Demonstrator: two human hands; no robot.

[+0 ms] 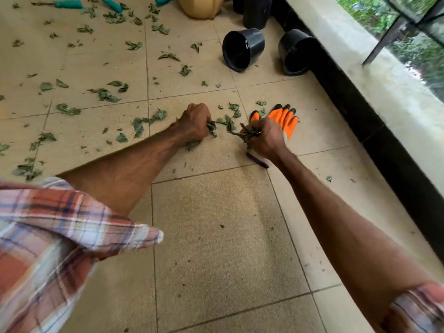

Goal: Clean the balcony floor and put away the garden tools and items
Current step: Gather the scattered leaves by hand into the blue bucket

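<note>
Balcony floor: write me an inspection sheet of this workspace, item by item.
Surface: beige tiled floor, littered with cut leaves.
Job's things: teal-handled tools at far edge; orange glove flat, partly behind right hand; two black pots tipped on their sides.
Clutter: small purple object beneath right wrist; tan container.
Hands: left hand grips cut leaves; right hand grips leafy stems.
Cables: nothing seen.
Surroundings: low concrete ledge, greenery beyond.
</note>
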